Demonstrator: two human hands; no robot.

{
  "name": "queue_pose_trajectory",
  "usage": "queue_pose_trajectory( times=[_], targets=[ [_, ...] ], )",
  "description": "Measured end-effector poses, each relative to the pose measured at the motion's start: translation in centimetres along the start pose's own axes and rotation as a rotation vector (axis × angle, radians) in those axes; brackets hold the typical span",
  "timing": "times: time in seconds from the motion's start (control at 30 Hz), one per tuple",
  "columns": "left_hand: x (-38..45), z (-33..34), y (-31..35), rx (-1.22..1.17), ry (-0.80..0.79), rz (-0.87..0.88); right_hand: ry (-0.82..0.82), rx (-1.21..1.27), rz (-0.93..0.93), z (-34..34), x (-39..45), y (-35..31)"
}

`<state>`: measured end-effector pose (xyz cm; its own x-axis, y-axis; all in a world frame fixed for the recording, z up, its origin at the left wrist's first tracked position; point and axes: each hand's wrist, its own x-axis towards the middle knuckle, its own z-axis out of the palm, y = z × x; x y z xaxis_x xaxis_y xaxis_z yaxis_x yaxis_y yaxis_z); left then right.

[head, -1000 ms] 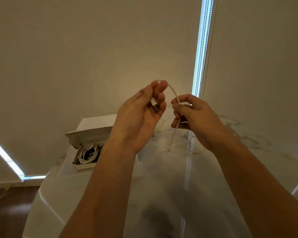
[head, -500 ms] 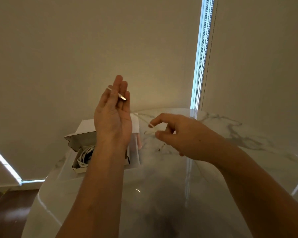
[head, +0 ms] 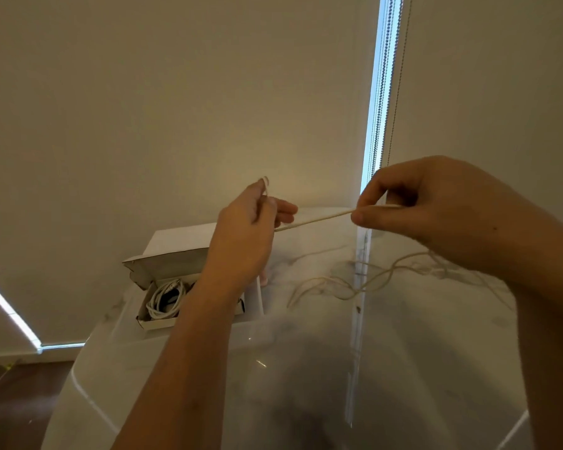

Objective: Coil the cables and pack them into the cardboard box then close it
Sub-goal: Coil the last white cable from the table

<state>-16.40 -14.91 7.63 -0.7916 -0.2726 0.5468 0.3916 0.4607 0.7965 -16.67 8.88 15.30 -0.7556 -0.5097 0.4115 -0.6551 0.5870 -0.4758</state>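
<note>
Left hand (head: 241, 235) curled round one end of the cable (head: 316, 218), right hand (head: 436, 206) pinching it between thumb and forefinger, short span pulled taut in the air between. Rest of cable trailing loose over the table (head: 306, 368), right of the open box (head: 163, 271), which already holds a white coil (head: 165, 298). Light, thin, limp, probably springy: best pinched near the plug and wound in small loops, kept clamped against unwinding.
</note>
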Motion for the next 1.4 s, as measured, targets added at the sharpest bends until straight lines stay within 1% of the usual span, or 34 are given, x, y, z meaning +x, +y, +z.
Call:
queue_pose_trajectory(
  times=[0.1, 0.23, 0.4, 0.57, 0.63, 0.8, 0.9, 1.03, 1.13, 1.2, 1.3, 1.4],
  targets=[
    [-0.3, 0.1, 0.5, 0.056, -0.116, -0.039, 0.049, 0.037, -0.023, -0.5, 0.1, 0.5],
    [-0.5, 0.0, 1.3, 0.007, -0.248, -0.151, 0.170, 0.062, -0.052, -0.5, 0.6, 1.3],
    [-0.5, -0.2, 1.9, 0.020, -0.338, -0.144, 0.318, 0.072, -0.081, 0.1, 1.4, 2.4],
    [-0.2, -0.2, 2.2, -0.008, -0.409, -0.178, 0.414, 0.100, -0.105, 1.4, 2.3, 3.2],
    [-0.3, -0.5, 2.2, -0.115, -0.434, -0.198, 0.423, 0.100, -0.097, 1.8, 2.6, 3.7],
    [-0.2, -1.0, 2.2, -0.473, -0.506, -0.276, 0.423, 0.131, -0.041, 2.4, 2.9, 4.4],
    [-0.2, -1.0, 2.4, -0.680, -0.523, -0.316, 0.408, 0.127, -0.006, 2.7, 2.9, 4.6],
    [0.0, -0.4, 2.7, -0.966, -0.504, -0.371, 0.370, 0.105, 0.047, 3.0, 3.0, 5.0],
    [0.2, -0.4, 2.8, -1.118, -0.462, -0.385, 0.315, 0.070, 0.072, 3.6, 3.1, 4.7],
    [0.3, -0.5, 2.9, -1.174, -0.387, -0.381, 0.251, 0.084, 0.078, 4.2, 3.2, 4.1],
    [0.5, -0.8, 2.8, -1.220, -0.222, -0.368, 0.120, 0.095, 0.063, 5.5, 3.1, 2.8],
    [0.8, -0.9, 2.3, -1.214, -0.067, -0.337, -0.025, 0.055, 0.050, 6.7, 2.8, 1.2]
  ],
)
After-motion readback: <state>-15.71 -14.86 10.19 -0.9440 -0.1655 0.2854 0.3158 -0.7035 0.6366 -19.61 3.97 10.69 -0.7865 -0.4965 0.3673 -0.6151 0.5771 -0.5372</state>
